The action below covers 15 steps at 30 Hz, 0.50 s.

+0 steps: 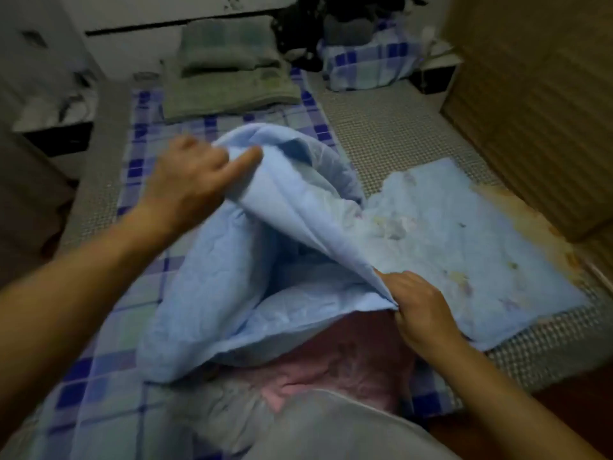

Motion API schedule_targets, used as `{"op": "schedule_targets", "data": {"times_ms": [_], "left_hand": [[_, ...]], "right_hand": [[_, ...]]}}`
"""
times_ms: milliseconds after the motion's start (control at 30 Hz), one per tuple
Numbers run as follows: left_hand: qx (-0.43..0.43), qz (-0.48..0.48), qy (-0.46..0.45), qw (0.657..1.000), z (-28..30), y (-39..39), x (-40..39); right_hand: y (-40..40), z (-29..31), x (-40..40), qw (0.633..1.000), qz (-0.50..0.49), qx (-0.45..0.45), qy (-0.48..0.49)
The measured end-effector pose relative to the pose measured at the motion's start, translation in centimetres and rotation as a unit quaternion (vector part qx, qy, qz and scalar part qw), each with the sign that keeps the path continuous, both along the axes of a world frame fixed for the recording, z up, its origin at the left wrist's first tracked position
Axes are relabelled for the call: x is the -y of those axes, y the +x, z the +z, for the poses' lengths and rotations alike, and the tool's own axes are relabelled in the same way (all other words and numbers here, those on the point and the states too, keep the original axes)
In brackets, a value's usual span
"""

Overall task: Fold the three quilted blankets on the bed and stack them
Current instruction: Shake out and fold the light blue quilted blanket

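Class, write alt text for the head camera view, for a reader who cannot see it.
Two bare hands lift a light blue quilted blanket over a bed: the left hand grips its raised far edge, the right hand pinches its near edge. A pink blanket lies underneath, and folded green bedding sits farther back.

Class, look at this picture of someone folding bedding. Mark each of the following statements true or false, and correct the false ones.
1. Both hands grip the light blue blanket. True: the left hand holds its upper fold, the right hand its near edge.
2. A pink blanket lies under the blue one. True.
3. The green folded blanket lies right beside the person. False: it lies at the far end of the bed.
4. The checked sheet is red and white. False: it is blue and white.
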<state>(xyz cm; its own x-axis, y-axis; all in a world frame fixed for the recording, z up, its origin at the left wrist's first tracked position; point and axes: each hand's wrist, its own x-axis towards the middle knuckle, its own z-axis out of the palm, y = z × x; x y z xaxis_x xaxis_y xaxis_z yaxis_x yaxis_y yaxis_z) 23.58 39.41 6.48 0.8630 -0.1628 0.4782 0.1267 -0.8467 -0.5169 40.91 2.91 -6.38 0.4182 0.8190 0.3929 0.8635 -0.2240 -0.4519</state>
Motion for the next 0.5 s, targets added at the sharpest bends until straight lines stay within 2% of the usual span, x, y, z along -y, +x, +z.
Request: {"op": "schedule_targets", "data": {"times_ms": [33, 67, 100, 133, 167, 200, 233, 300, 333, 433, 467, 500], "left_hand": [[-0.039, 0.091, -0.039, 0.994, -5.1, -5.5, 1.4], [-0.098, 0.219, -0.154, 0.959, -9.9, -10.9, 3.4], [-0.153, 0.352, -0.250, 0.889, -14.1, -15.5, 6.7], [-0.202, 0.448, -0.353, 0.796, -17.6, -19.2, 9.9], [-0.206, 0.503, -0.483, 0.687, -20.7, -21.0, 12.8], [-0.246, 0.526, -0.538, 0.612, -22.7, -22.3, 15.6], [-0.291, 0.528, -0.522, 0.603, -24.6, -23.4, 17.8], [-0.343, 0.557, -0.525, 0.544, -25.2, -24.2, 19.9], [-0.315, 0.558, -0.541, 0.545, -26.2, -24.5, 20.2], [-0.104, 0.517, -0.552, 0.646, -26.6, -23.2, 19.3], [-0.063, 0.497, -0.558, 0.662, -25.6, -21.8, 18.6], [-0.033, 0.495, -0.568, 0.657, -24.3, -20.0, 17.7]], "right_hand": [[-0.6, -0.2, -0.4, 0.998, 0.038, 0.026, -0.033], [-1.4, -0.9, -0.6, 0.993, 0.077, 0.042, -0.081], [-2.2, -2.0, -0.8, 0.983, 0.113, 0.053, -0.136], [-3.1, -3.3, -0.7, 0.971, 0.136, 0.060, -0.190], [-3.7, -4.5, -0.3, 0.960, 0.152, 0.059, -0.228], [-3.7, -5.5, 0.2, 0.955, 0.155, 0.049, -0.248], [-3.3, -6.3, 0.9, 0.953, 0.157, 0.034, -0.258], [-1.9, -7.1, 2.7, 0.951, 0.154, 0.039, -0.264], [-1.1, -7.4, 3.7, 0.949, 0.151, 0.044, -0.274], [0.2, -8.0, 5.2, 0.933, 0.141, 0.028, -0.329], [0.3, -8.5, 5.4, 0.931, 0.134, 0.019, -0.339], [-0.1, -8.4, 5.3, 0.930, 0.130, 0.008, -0.344]]}}
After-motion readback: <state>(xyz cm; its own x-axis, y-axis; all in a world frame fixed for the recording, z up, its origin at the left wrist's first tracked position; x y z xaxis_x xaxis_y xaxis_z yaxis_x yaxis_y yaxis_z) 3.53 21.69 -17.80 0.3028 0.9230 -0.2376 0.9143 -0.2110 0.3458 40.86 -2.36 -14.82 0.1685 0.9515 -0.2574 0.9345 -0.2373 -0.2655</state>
